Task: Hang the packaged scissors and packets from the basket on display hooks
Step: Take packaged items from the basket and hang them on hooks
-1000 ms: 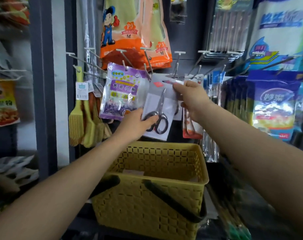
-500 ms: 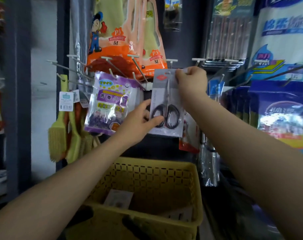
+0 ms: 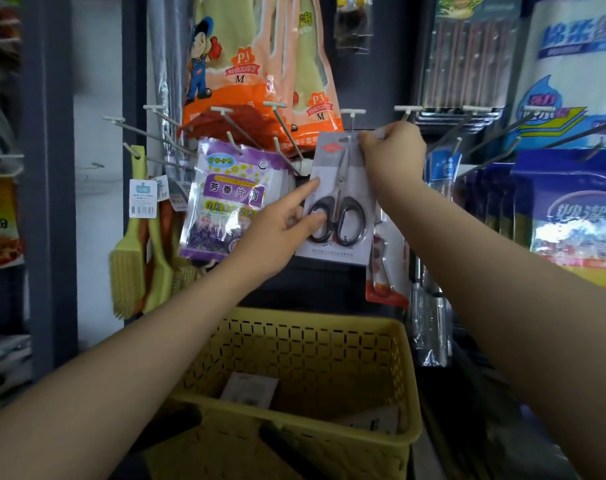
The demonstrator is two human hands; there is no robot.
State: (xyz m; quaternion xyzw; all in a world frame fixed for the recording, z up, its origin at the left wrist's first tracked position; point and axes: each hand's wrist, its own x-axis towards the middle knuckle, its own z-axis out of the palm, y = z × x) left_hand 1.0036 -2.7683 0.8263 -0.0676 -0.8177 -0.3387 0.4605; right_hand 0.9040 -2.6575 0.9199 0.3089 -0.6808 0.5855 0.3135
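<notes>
A grey card with black-handled packaged scissors hangs upright in front of the peg wall. My right hand pinches the card's top right corner, right under a white-tipped display hook. My left hand steadies the card's lower left edge, thumb on a scissor handle and index finger stretched up along the edge. Below stands the yellow basket with a couple of flat packets lying in it.
A purple sachet packet hangs left of the scissors, orange glove packs above. Yellow brushes hang at the far left. Several bare hooks jut out. Blue and white bags fill the right.
The scissors card went from tilted to upright and rose to the hook. My left index finger has stretched out along the card's edge. The view has closed in on the pegs.
</notes>
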